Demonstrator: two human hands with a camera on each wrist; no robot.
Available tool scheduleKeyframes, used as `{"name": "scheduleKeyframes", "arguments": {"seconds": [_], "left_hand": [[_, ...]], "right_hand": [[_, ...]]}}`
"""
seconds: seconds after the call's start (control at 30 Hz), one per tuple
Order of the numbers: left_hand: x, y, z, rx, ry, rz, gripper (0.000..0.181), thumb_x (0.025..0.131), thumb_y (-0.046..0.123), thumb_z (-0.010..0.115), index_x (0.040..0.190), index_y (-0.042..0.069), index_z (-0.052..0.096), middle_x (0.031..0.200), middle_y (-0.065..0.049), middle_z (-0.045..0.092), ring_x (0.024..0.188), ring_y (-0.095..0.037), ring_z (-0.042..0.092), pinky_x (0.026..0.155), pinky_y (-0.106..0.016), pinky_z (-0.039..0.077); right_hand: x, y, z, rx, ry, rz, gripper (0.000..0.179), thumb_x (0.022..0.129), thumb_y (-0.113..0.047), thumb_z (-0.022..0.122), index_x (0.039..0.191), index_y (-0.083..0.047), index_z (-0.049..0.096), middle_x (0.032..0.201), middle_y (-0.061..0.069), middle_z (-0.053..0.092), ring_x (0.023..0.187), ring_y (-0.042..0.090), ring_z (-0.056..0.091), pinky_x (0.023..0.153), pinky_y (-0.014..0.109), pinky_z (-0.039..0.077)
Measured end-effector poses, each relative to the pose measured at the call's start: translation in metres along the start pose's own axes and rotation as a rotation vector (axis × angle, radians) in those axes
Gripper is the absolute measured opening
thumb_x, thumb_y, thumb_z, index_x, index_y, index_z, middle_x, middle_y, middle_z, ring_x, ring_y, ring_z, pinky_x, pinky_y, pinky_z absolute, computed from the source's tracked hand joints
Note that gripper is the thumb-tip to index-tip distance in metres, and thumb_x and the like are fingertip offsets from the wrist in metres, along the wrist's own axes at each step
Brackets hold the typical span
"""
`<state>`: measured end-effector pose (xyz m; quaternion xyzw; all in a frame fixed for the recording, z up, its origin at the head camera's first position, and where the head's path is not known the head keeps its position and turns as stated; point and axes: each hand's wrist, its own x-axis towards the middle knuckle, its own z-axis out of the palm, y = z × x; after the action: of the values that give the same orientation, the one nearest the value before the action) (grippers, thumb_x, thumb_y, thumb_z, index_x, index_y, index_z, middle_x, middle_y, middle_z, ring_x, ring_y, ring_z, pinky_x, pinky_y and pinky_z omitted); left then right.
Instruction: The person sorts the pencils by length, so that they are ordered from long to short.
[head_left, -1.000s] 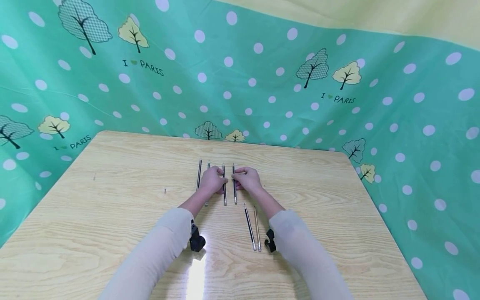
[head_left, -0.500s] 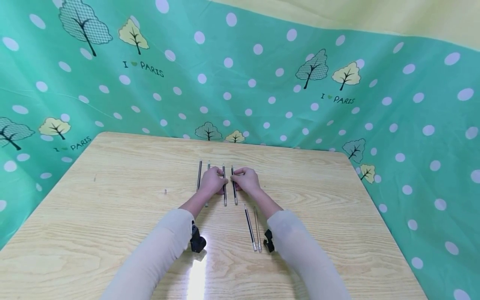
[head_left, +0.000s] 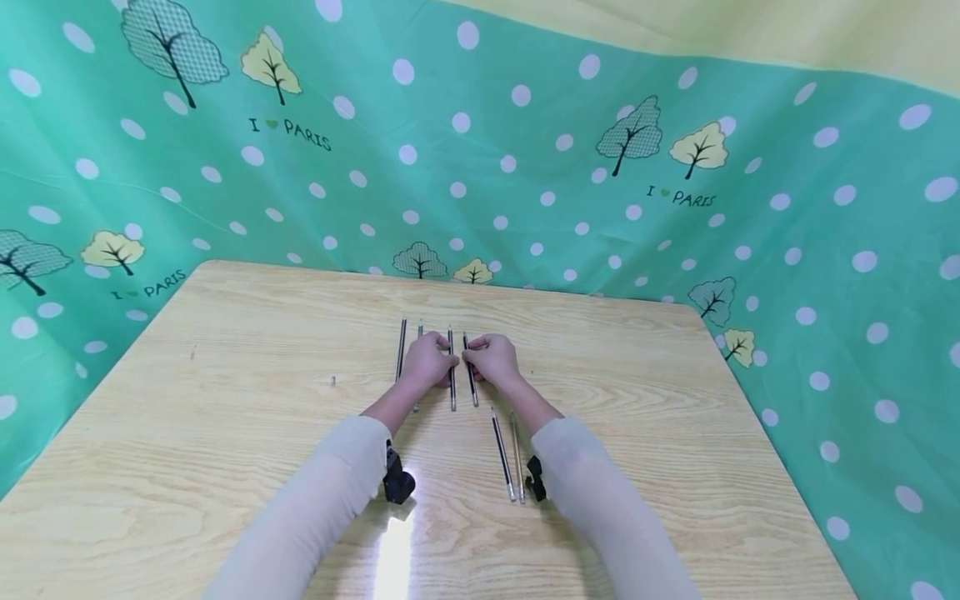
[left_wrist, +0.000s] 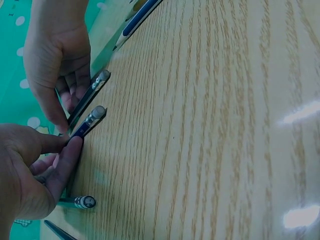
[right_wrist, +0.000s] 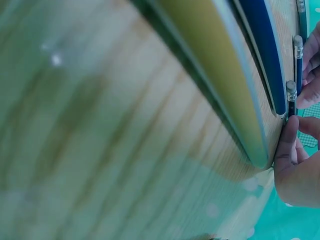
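My left hand (head_left: 425, 362) pinches a dark blue pencil (left_wrist: 93, 119) between thumb and fingers. The pencil's eraser end points toward me. Just to the right, my right hand (head_left: 495, 360) pinches a black pencil (head_left: 472, 388), its top leaning slightly left. A narrow gap separates these two pencils. Left of them lie a green pencil (left_wrist: 75, 201), partly hidden by my left hand, and another dark pencil (head_left: 401, 346). Closer to me, a blue pencil (head_left: 502, 454) and a yellow pencil (head_left: 518, 462) lie side by side, near my right wrist.
All of this is on a wooden table (head_left: 225, 400). A tiny grey bit (head_left: 333, 381) lies left of the pencils. Behind the table hangs a green dotted curtain (head_left: 480, 150). Black wrist cameras, such as the left wrist camera (head_left: 398, 479), sit close above the tabletop.
The black pencil in my right hand has tilted a little, its top shifting left and toward me. My left hand and the other pencils stay about where they were.
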<state>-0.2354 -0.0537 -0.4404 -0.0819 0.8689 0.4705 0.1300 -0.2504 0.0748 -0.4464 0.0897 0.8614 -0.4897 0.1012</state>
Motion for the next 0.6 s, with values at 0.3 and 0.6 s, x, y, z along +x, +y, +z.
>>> {"name": "scheduleKeyframes", "arguments": {"seconds": [0.3,0.6], "left_hand": [[-0.0007,0.0017,-0.0003,0.01,0.005,0.005,0.036,0.086,0.013,0.066,0.118,0.002,0.052,0.065,-0.009,0.064,0.048,-0.015,0.063,0.049,-0.025,0.054],[-0.0012,0.002,-0.0008,0.009,-0.003,-0.006,0.036,0.087,0.014,0.065,0.119,0.004,0.052,0.065,-0.011,0.065,0.05,-0.017,0.064,0.05,-0.025,0.054]], "right_hand": [[0.0003,-0.001,0.0,-0.003,0.003,0.015,0.021,0.083,-0.013,0.069,0.102,-0.004,0.066,0.067,0.006,0.062,0.046,0.011,0.057,0.048,0.023,0.054],[-0.0002,-0.0013,-0.0003,-0.017,0.004,0.016,0.021,0.083,-0.013,0.068,0.103,-0.005,0.066,0.066,0.004,0.061,0.047,0.011,0.057,0.048,0.023,0.054]]}}
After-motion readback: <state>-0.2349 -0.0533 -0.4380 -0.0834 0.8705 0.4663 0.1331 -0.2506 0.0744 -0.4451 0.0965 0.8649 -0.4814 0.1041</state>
